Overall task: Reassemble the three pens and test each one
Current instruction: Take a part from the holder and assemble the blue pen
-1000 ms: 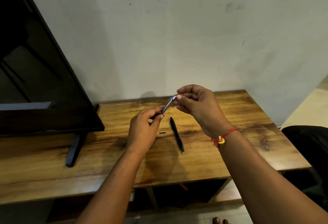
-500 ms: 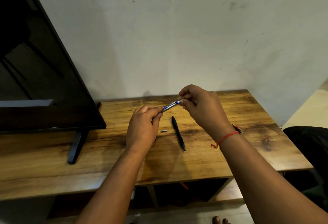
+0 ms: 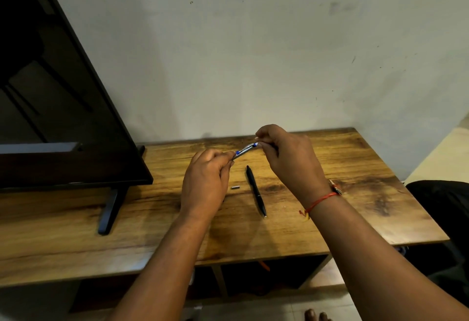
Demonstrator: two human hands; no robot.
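1. Silver pen (image 3: 243,152), with blue accents, is held in the air above the far middle of the tabletop (image 3: 355,193). We see it tilted, its right end higher than its left.
2. The left hand (image 3: 205,181) grips the lower left end, fingers curled round the barrel.
3. The right hand (image 3: 289,160) pinches the upper right end between thumb and fingertips. We note a red thread bracelet (image 3: 321,199) round that wrist.
4. A black pen (image 3: 255,190) lies flat on the tabletop below and between the hands, its tip pointing toward the near edge.
5. A small grey piece (image 3: 235,187) lies just left of the black pen, apart from it. We cannot tell what part it is.
6. A dark screen (image 3: 63,92) stands at the left, its foot (image 3: 109,209) resting on the tabletop.
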